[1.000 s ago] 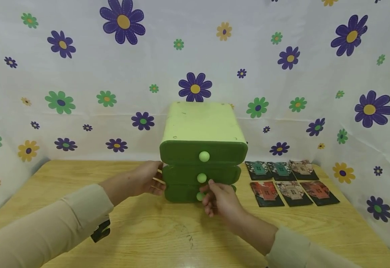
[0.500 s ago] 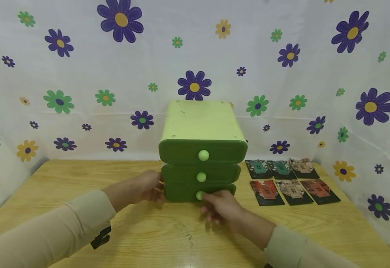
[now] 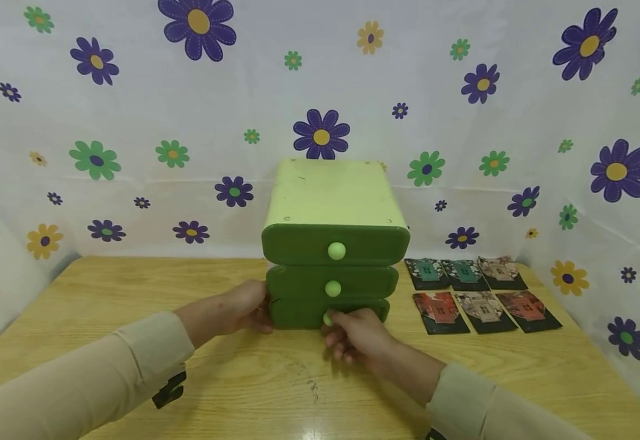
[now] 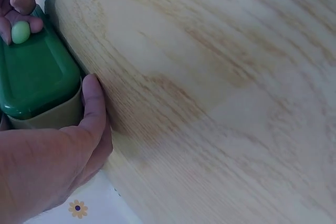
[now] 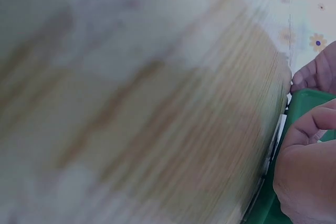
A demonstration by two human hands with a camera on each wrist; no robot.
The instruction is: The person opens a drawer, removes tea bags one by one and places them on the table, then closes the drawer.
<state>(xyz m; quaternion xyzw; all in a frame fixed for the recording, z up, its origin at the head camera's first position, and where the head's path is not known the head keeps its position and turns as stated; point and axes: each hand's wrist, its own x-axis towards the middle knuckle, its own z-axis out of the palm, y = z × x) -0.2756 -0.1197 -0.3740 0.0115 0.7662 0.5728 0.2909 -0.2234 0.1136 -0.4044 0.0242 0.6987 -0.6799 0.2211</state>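
The table (image 3: 231,385) is softly lit, glare is caught low in the head view, and its grain is blurred in the right wrist view.

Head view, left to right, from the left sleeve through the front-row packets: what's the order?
Beige cloth left sleeve, bare left hand, boxy green three-drawer chest, red-and-black rectangular packet, beige-and-black rectangular packet, second red-and-black rectangular packet.
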